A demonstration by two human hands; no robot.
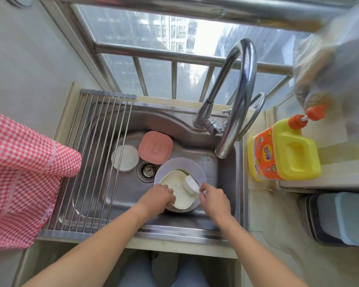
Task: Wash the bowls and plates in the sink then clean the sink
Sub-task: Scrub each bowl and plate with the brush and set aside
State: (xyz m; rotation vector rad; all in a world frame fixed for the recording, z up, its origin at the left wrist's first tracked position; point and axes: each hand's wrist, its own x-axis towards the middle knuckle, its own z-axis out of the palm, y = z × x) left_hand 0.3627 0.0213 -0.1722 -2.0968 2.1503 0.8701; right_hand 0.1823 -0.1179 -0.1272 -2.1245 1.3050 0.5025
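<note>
Currently your left hand (161, 196) pinches the cream plate (177, 192), right hand (212, 198) grips the brush (192, 184); tilted in the lavender bowl (181, 168), the plate may slip under scrubbing.

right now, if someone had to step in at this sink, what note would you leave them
Left hand: holds the cream square plate by its near edge.
Right hand: grips the white scrubbing brush, which rests on that plate.
The plate sits in the lilac round bowl, right of the drain in the steel sink.
The pink square plate and white round dish lie at the back of the sink.
The yellow detergent jug stands on the right counter.
Done: nothing racked yet on the roll-up drying rack.
Left: all dishes, then the sink.
</note>
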